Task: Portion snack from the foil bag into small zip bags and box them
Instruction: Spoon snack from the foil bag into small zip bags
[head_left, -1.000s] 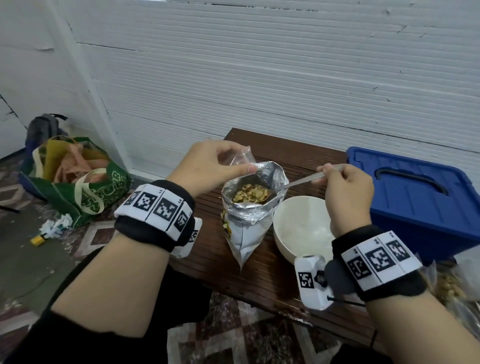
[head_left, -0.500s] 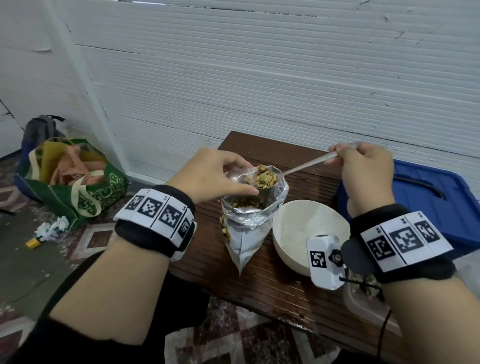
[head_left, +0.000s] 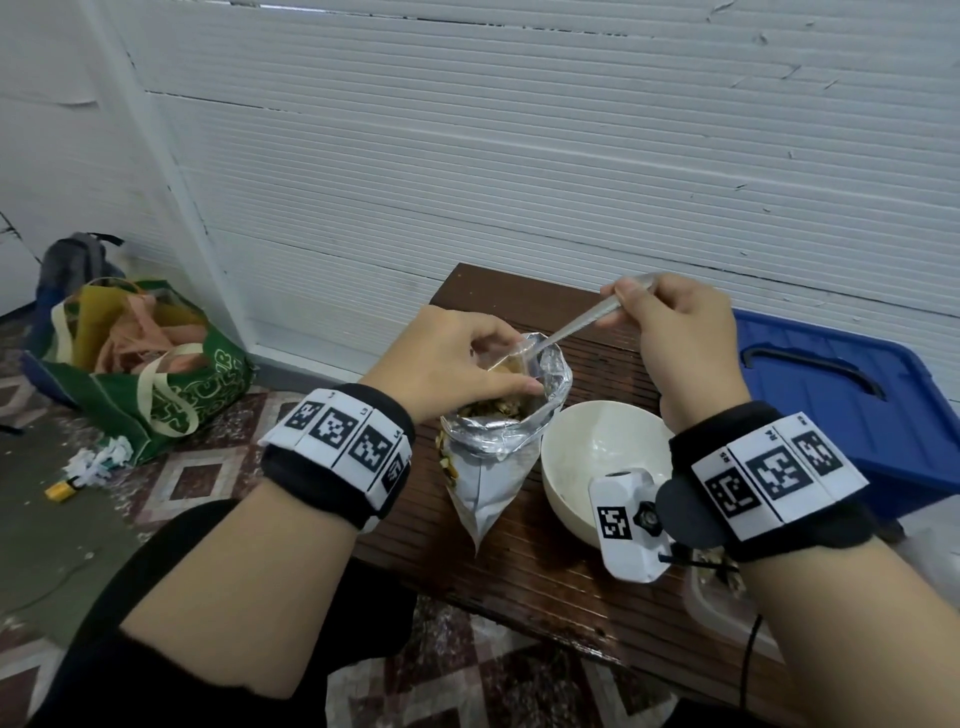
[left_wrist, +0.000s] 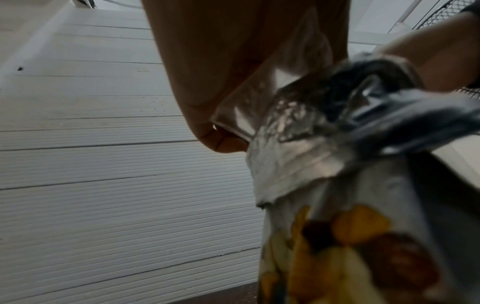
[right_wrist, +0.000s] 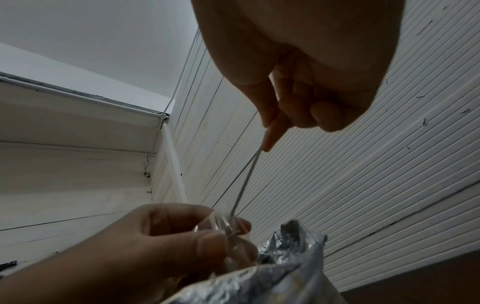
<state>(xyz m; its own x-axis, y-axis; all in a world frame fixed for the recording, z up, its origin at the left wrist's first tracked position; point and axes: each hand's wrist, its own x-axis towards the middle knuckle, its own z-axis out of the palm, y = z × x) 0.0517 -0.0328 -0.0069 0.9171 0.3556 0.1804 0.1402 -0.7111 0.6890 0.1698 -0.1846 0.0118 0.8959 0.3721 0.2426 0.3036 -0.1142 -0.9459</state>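
Note:
A silver foil bag (head_left: 491, 467) of snack stands open on the wooden table (head_left: 545, 577), with nuts showing at its mouth. My left hand (head_left: 457, 364) holds a small clear zip bag (head_left: 511, 358) open just above the foil bag's mouth; the same zip bag (right_wrist: 223, 228) shows pinched between thumb and fingers in the right wrist view. My right hand (head_left: 670, 322) grips the handle of a metal spoon (head_left: 576, 325), whose bowl end dips into the zip bag. The foil bag (left_wrist: 311, 164) fills the left wrist view.
A white bowl (head_left: 597, 457) sits right of the foil bag. A blue lidded box (head_left: 841, 405) stands at the table's right end. A clear container (head_left: 717, 603) lies under my right wrist. On the floor at left is a green tote (head_left: 156, 384).
My right hand lifted the spoon loaded with snack out of the foil bag and tipped it into the zip bag, which my left hand keeps held over the foil bag.

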